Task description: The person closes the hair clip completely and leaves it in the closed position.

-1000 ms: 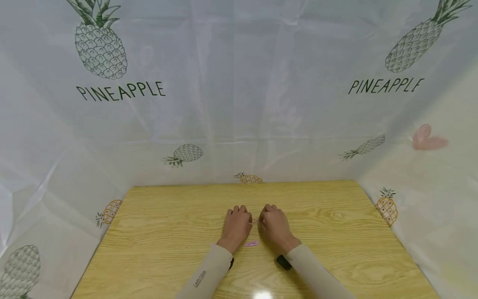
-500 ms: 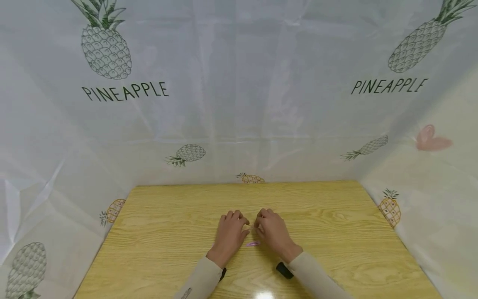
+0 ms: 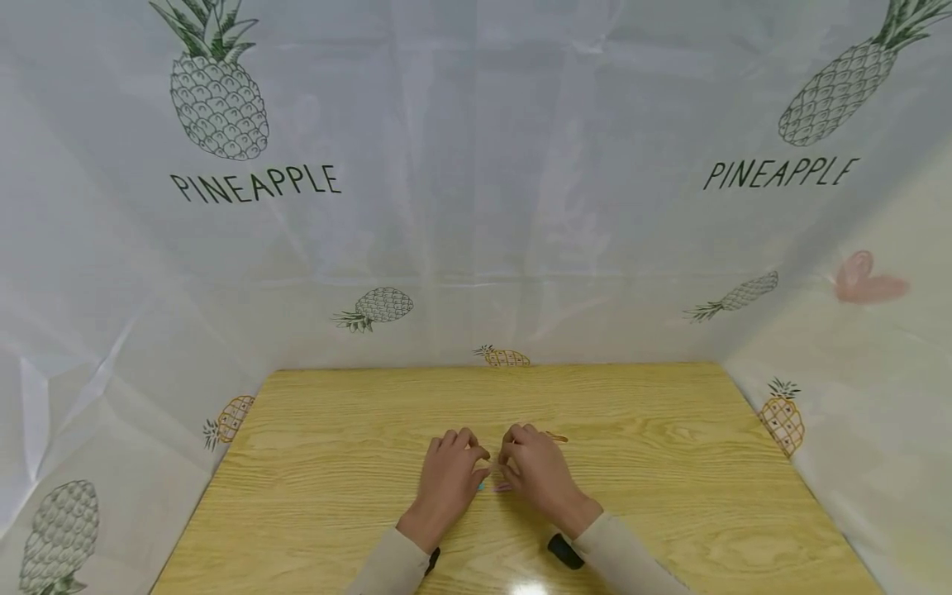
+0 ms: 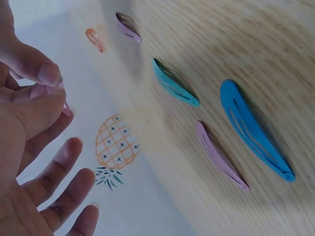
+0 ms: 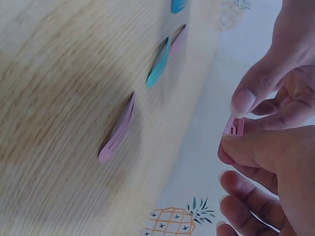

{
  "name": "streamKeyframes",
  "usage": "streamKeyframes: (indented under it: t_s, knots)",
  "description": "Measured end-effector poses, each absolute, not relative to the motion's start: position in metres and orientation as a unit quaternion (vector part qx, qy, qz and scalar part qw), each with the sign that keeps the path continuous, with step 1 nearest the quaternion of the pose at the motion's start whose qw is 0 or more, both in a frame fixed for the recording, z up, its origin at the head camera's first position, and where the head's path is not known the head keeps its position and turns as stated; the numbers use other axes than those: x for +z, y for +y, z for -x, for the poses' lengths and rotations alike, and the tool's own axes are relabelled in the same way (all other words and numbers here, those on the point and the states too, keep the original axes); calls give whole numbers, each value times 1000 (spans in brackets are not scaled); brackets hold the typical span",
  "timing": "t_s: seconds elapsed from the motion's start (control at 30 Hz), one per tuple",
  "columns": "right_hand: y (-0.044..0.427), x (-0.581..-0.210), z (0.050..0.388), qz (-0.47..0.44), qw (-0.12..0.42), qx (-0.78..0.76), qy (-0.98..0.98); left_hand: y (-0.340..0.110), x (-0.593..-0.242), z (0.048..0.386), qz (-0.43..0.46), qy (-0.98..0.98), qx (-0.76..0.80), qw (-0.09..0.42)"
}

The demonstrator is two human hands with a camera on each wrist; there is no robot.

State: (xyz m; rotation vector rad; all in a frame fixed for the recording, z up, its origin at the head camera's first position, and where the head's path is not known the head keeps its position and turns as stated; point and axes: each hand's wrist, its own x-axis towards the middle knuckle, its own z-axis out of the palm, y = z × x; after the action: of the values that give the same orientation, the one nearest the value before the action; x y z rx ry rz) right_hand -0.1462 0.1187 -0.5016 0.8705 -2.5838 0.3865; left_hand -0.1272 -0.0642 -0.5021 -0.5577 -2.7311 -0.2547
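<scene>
A pink snap hair clip (image 5: 231,133) is pinched between thumb and fingers of both hands, one hand at each end. My left hand (image 3: 446,471) and right hand (image 3: 541,471) face each other just above the tabletop. In the left wrist view, most of the pink clip (image 4: 64,104) is hidden by fingertips. Below the hands lie a purple hair clip (image 5: 118,132) and a teal hair clip (image 5: 159,64). Beyond my right hand rests an orange hair clip (image 3: 558,437).
A large blue hair clip (image 4: 256,132) and a lilac hair clip (image 4: 221,157) lie on the left part of the row. The wooden table (image 3: 335,446) is enclosed by a white pineapple-print sheet (image 3: 476,198). A black device (image 3: 565,551) sits at my right wrist.
Both hands have drifted toward me and slightly left, staying close together. The orange clip now shows beyond my right hand, and the teal clip shows beside my left thumb.
</scene>
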Motion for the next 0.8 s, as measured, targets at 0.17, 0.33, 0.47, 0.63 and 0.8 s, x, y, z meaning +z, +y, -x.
streamKeyframes:
  t_s: [0.17,0.33,0.47,0.63,0.8]
  knots:
    - [117,-499,142,-316,193,139,-918,-67,-501,122,194,-963,-87,163]
    - [116,-498,140,-327,193,144,-914,-69,-501,118,192,-963,-87,166]
    - [115,-497,138,-336,190,148,-911,-72,-503,116,195,-959,-94,184]
    - [116,-497,137,-341,178,159,-909,-76,-506,114,196,-955,-109,193]
    - [116,-497,135,-350,165,173,-906,-80,-506,112,193,-958,-114,182]
